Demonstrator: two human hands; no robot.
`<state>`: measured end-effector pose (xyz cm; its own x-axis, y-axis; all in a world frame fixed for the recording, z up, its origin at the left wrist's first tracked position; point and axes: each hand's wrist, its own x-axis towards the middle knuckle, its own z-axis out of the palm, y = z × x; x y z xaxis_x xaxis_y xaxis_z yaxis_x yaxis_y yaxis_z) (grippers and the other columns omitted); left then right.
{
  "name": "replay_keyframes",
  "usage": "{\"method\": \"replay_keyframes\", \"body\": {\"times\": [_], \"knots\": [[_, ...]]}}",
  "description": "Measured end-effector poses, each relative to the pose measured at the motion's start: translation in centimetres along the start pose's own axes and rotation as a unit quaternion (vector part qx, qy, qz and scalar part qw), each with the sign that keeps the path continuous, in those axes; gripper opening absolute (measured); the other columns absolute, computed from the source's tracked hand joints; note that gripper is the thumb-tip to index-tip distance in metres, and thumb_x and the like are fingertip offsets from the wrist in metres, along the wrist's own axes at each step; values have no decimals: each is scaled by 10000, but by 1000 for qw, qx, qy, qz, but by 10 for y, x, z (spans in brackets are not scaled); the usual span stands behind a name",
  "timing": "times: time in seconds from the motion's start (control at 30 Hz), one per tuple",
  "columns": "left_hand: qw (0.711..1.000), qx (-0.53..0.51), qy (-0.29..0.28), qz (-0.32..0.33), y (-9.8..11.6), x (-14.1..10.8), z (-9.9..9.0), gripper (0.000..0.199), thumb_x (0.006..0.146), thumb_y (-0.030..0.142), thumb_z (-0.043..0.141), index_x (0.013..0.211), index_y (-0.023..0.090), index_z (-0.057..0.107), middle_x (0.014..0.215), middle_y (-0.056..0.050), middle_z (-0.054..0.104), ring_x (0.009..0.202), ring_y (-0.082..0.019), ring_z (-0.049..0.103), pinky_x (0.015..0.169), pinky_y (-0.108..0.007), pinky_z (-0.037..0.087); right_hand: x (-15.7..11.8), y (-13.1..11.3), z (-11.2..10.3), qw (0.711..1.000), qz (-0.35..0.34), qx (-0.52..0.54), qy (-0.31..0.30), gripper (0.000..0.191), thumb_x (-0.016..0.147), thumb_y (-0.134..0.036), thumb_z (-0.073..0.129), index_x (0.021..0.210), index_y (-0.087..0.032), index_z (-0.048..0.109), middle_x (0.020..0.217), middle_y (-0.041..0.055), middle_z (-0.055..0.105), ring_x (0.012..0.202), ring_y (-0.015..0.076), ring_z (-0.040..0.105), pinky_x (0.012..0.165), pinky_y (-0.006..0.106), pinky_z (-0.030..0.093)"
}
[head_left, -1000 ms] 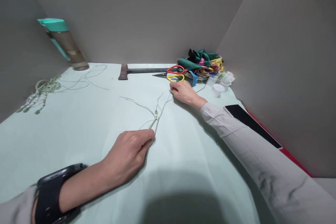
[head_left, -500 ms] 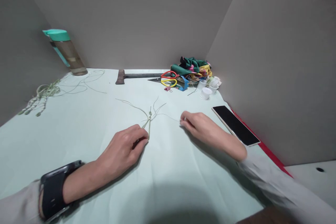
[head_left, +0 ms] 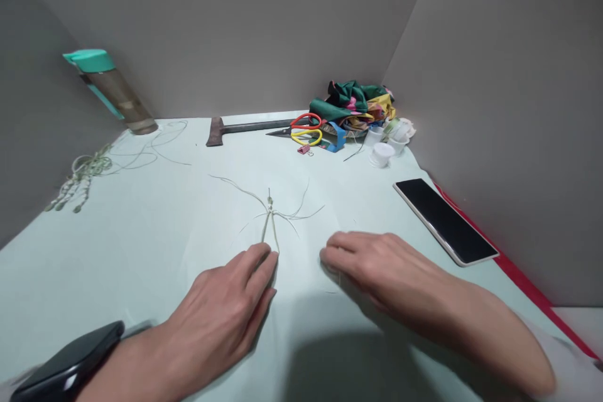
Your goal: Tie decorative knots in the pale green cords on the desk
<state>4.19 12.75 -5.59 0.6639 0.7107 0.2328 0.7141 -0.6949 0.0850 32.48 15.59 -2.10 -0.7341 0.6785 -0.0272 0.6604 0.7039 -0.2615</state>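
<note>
A small knotted bundle of thin pale green cords (head_left: 270,206) lies mid-table, its loose strands fanned out to both sides. Two of the strands run down to my left hand (head_left: 230,301). That hand lies with its fingers stretched out, the fingertips touching the strand ends and the thumb apart from them. To the right, my right hand (head_left: 372,260) is closed low over the cloth, fingertips together. Whatever it pinches is hidden by the fingers. A fine thread shows faintly just below it.
At the back lie an axe (head_left: 259,127), scissors (head_left: 306,130), a pink binder clip (head_left: 304,149) and a heap of coloured cloth (head_left: 353,107). White tubs (head_left: 382,154) and a phone (head_left: 445,220) are on the right. Leftward are a bottle (head_left: 117,94) and knotted cords (head_left: 87,173).
My left hand has loosened from a pinch to stretched fingers. My right hand has come down nearer to me, away from the strand it held out. The strands on the right now spread lower.
</note>
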Motion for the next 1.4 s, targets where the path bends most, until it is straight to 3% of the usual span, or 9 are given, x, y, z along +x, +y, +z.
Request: {"method": "replay_keyframes", "body": {"times": [0.1,0.2,0.27,0.47,0.6,0.77,0.93,1.13,1.4], "knots": [[1000,-4,12,23,-10,0,-9,324,1112,202,379,1357,145,583,1318,-204,738,818,-267,804,565,-378,641,29,21,-8,999,-5,2,39,318,935,50,463,1024,-215,614,1037,63,665,873,203,586,739,335,427],[998,-46,10,36,-39,11,-20,303,1098,177,417,1268,206,666,1160,-97,781,762,-184,783,598,-287,618,57,39,-4,998,-18,2,59,257,1029,-37,482,1150,-197,643,1188,130,694,1041,262,595,859,394,468],[999,-44,27,17,-64,24,-24,300,1085,173,439,1199,205,715,1087,-78,789,831,-202,792,690,-298,626,71,46,1,998,-33,2,57,204,1058,-89,519,1184,-179,652,1265,155,691,1096,283,583,917,423,474],[998,-27,56,-23,-111,56,-7,342,1084,234,481,1254,118,755,1214,-185,767,928,-297,769,741,-385,593,91,49,12,996,-79,-2,38,118,1093,-161,578,1122,-123,686,1274,156,709,1110,292,584,949,446,465],[998,-41,51,9,-112,64,8,349,1116,238,465,1229,104,767,1265,-208,758,1050,-305,735,854,-406,595,101,50,21,992,-113,-18,59,224,1115,-96,462,1078,-109,683,1182,157,725,1025,275,550,898,434,434],[997,-46,60,24,-112,68,12,284,1098,147,470,1023,165,744,1263,-148,769,946,-255,622,827,-393,551,110,56,34,985,-142,-24,97,295,1088,-36,395,1036,-125,672,1107,151,719,948,258,509,874,408,442],[996,-74,51,24,-107,65,14,189,1075,152,501,1005,183,674,1216,-133,761,1060,-273,663,897,-402,564,109,56,37,980,-141,2,138,290,1040,-14,393,1011,-145,650,1004,119,684,916,232,521,882,360,485],[993,-107,58,-1,-96,62,10,147,1070,129,497,1116,221,601,1104,-74,765,960,-212,737,829,-326,566,110,52,34,978,-116,55,162,290,1013,-16,365,964,-175,603,865,44,609,773,173,501,746,294,472],[988,-140,32,-60,-98,64,8,134,1076,187,499,1090,222,628,936,-14,732,718,-150,669,672,-298,511,109,52,36,983,-57,120,125,256,1063,-87,381,1091,-148,628,978,71,678,849,179,624,758,310,493]]}}
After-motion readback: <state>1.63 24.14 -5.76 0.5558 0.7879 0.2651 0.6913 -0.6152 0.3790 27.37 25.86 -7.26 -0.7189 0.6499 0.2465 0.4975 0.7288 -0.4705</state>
